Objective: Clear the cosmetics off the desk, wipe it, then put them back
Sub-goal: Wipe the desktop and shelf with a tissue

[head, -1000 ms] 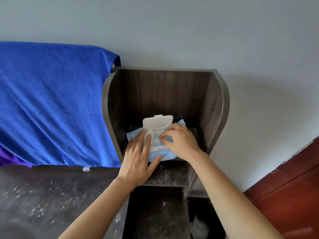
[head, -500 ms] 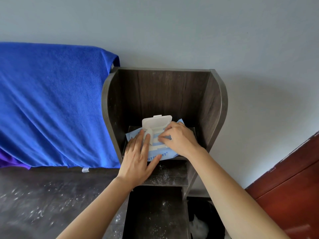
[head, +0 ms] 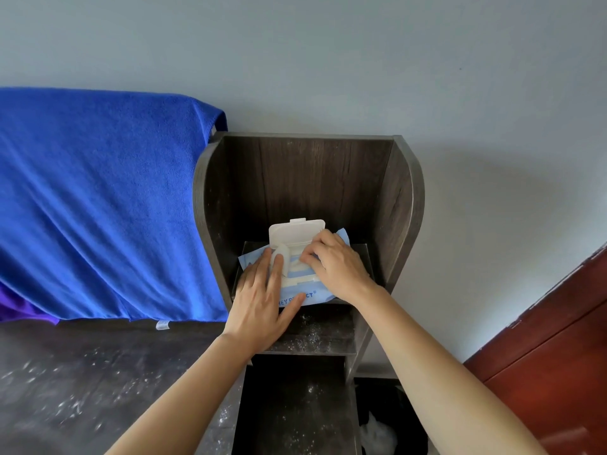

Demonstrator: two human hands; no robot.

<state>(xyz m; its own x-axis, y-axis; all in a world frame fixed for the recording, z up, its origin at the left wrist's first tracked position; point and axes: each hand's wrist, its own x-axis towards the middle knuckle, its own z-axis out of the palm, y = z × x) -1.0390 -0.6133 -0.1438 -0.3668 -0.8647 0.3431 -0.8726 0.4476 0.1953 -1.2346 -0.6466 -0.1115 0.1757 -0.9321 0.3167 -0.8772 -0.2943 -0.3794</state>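
On the upper shelf of the dark wooden rack (head: pixel 404 208), a blue pack of wipes (head: pixel 312 297) lies flat, its white lid (head: pixel 295 233) flipped open toward the far side. The left hand (head: pixel 262 300) presses on the pack's left half, fingers straight and close together. The right hand (head: pixel 335 267) curls its fingers down at the opening, though whether they pinch a wipe cannot be told. A blue towel (head: pixel 98 208) hangs at left above the dusty desk (head: pixel 65 389).

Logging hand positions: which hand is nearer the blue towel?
Left. The left hand lies on the wipes pack, right of the blue towel; the right hand is farther right on the same pack.
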